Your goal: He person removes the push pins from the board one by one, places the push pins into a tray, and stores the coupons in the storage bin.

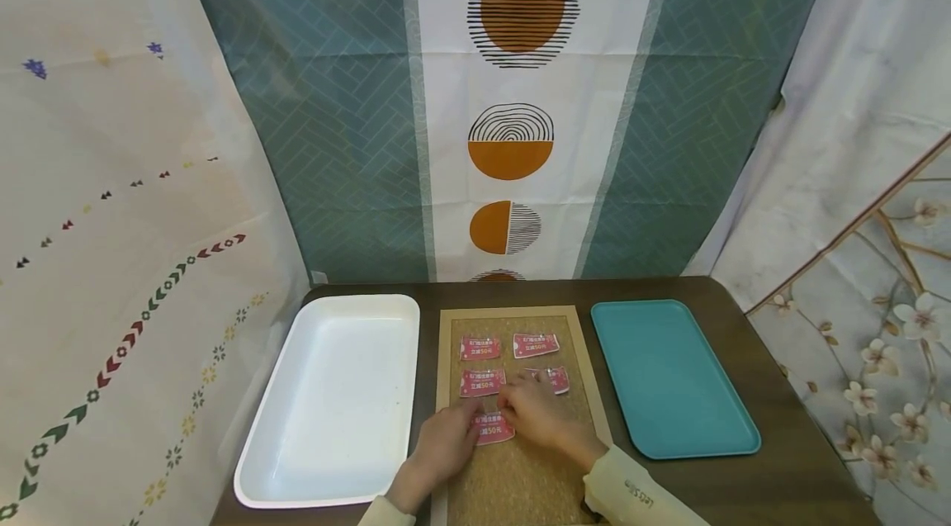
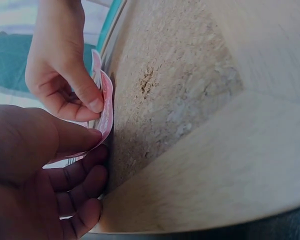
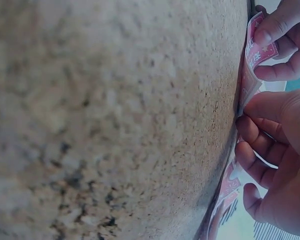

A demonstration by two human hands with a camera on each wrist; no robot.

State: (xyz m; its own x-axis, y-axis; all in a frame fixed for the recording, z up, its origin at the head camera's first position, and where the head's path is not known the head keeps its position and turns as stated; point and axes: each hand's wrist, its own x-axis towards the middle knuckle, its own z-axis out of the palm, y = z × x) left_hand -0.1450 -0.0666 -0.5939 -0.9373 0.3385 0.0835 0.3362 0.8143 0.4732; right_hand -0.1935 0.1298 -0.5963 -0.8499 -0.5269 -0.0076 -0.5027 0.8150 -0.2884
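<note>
A red paper coupon with white and yellow print is at the middle of the framed cork board, below several similar ones. My left hand pinches its left part; the thumb lies over the printed face in the right wrist view, where the coupon bends away from the cork. My right hand has thumb and forefinger together at the coupon's upper right edge. In the left wrist view the coupon curves between both hands. Whatever small thing might sit between the right fingertips is hidden.
Two coupons form the top row; another coupon and a partly covered one sit beneath. A white tray stands left of the board, a teal tray right, all on a dark table.
</note>
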